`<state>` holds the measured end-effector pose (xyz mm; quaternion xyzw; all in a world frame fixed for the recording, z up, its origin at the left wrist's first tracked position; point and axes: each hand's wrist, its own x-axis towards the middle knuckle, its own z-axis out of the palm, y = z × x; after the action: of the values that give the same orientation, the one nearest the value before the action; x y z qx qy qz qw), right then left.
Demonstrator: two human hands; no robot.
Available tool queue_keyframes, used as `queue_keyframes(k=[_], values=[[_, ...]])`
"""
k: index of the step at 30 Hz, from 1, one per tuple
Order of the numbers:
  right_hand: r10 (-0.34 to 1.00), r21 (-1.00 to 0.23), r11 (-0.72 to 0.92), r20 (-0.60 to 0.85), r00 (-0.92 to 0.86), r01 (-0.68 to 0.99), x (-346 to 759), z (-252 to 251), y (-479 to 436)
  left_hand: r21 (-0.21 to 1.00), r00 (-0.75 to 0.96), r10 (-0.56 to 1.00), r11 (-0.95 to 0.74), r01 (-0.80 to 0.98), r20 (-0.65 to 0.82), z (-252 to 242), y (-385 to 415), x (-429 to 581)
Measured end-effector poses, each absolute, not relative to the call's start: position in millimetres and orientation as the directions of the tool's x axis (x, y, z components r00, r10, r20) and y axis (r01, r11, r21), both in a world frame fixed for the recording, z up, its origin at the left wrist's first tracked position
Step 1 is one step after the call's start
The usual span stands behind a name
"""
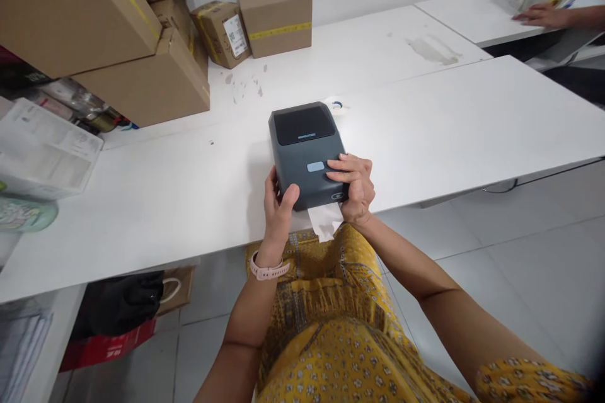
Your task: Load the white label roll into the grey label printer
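Note:
A dark grey label printer (pixel 302 154) is in the middle of the head view, at the front edge of the white table. It has a glossy black panel at its far end and a pale blue oblong button or window on top. Torn white paper (pixel 326 220) sticks out of its near end. My left hand (pixel 280 204) grips the printer's left side, thumb on the top near corner. At the right side, my right hand (pixel 355 186) holds it, with fingers stretched over the top beside the pale blue part. The undersides of both hands are partly hidden.
Cardboard boxes (pixel 278 16) stand along the wall and pile up at the left. A white package (pixel 47 145) and a green bottle (pixel 28 214) are at the left edge. Another person's hand (pixel 543 16) rests on the far right table (pixel 482 12).

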<state>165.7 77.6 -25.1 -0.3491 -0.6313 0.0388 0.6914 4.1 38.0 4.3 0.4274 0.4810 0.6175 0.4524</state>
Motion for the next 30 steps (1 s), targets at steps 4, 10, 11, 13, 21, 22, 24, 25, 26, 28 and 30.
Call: queue_keyframes(k=[4, 10, 11, 13, 21, 22, 24, 25, 26, 28, 30], values=[[0.507, -0.542, 0.768, 0.84, 0.191, 0.341, 167, -16, 73, 0.979, -0.25, 0.965, -0.12, -0.165, 0.076, -5, 22, 8], [0.541, -0.57, 0.763, 0.821, 0.182, 0.306, 166, -6, 66, 0.978, -0.57, 0.812, -0.197, -0.065, 0.125, -17, -36, 21], [0.541, -0.574, 0.758, 0.819, 0.193, 0.31, 165, -6, 66, 0.986, -0.501, 0.858, -0.161, -0.054, 0.112, -15, -39, 22], [0.542, -0.582, 0.747, 0.813, 0.212, 0.322, 163, -4, 65, 0.997, -0.273, 0.962, -0.007, -0.082, -0.016, -6, -38, 24], [0.607, -0.633, 0.709, 0.772, 0.189, 0.31, 163, 2, 60, 0.92, 0.057, 0.961, 0.276, -0.277, -0.271, 23, -15, 42], [0.613, -0.64, 0.702, 0.767, 0.191, 0.312, 163, 2, 60, 0.92, 0.052, 0.963, 0.27, -0.283, -0.266, 23, -16, 43], [0.617, -0.646, 0.692, 0.761, 0.2, 0.324, 163, 3, 60, 0.927, 0.036, 0.965, 0.259, -0.27, -0.259, 19, -18, 45], [0.617, -0.646, 0.687, 0.76, 0.204, 0.332, 162, 3, 60, 0.935, 0.021, 0.968, 0.248, -0.252, -0.251, 16, -19, 46], [0.617, -0.647, 0.682, 0.759, 0.206, 0.342, 162, 3, 60, 0.945, 0.005, 0.971, 0.232, -0.229, -0.238, 13, -19, 46], [0.615, -0.645, 0.678, 0.76, 0.208, 0.352, 161, 2, 60, 0.963, -0.01, 0.979, 0.198, -0.186, -0.203, 6, -19, 45], [0.609, -0.639, 0.688, 0.766, 0.206, 0.343, 161, 2, 60, 0.968, -0.005, 0.981, 0.191, -0.165, -0.194, 1, -17, 44]])
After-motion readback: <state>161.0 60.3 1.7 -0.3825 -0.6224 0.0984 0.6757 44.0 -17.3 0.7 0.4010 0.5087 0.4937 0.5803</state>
